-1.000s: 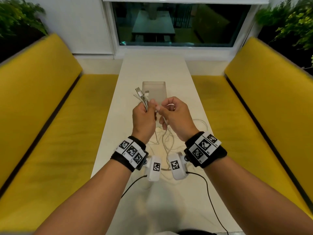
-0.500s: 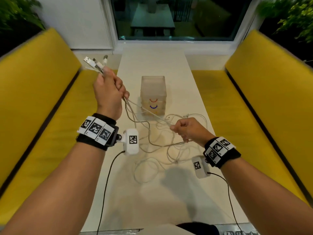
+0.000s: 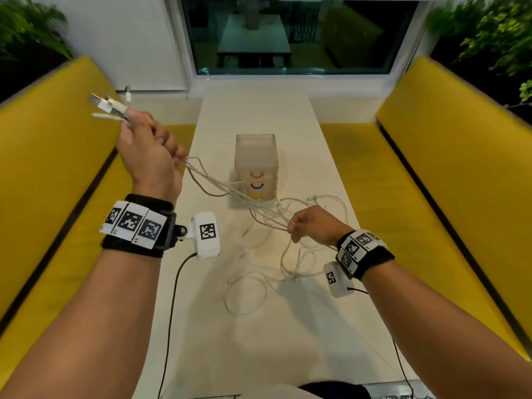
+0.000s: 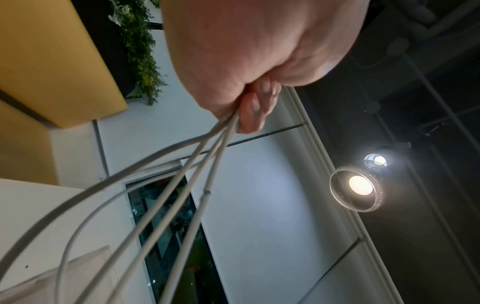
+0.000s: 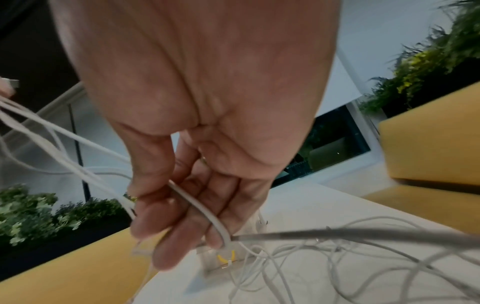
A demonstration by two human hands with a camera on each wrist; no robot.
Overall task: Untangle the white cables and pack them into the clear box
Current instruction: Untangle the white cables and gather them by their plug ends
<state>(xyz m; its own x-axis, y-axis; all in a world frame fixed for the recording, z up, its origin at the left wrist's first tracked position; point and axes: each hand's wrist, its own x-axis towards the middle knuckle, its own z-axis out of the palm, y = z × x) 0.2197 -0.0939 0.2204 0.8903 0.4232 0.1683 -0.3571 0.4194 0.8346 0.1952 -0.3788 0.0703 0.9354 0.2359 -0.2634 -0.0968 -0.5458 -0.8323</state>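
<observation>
yellow benches (image 3: 51, 180) are flanking the long white table (image 3: 259, 341) at 9 and 3 o'clock, with a dark window (image 3: 299, 33) at 12 o'clock and leafy plants (image 3: 489, 33) showing in the far corners. the clear box (image 3: 255, 165) is standing upright mid-table, open at the top, red, blue and yellow curved marks on its near face. the white cables (image 3: 267, 217) are stretching in a loose bundle from 10 o'clock down in front of the box, the rest lying in tangled loops on the table at 5 o'clock from it. the left hand (image 3: 146, 151) is raised and clenching several cables near their plug ends (image 3: 108, 106), which are sticking out past the fist. the right hand (image 3: 312, 226) is hovering low, its fingers (image 5: 166, 224) curling round and pinching one cable.
</observation>
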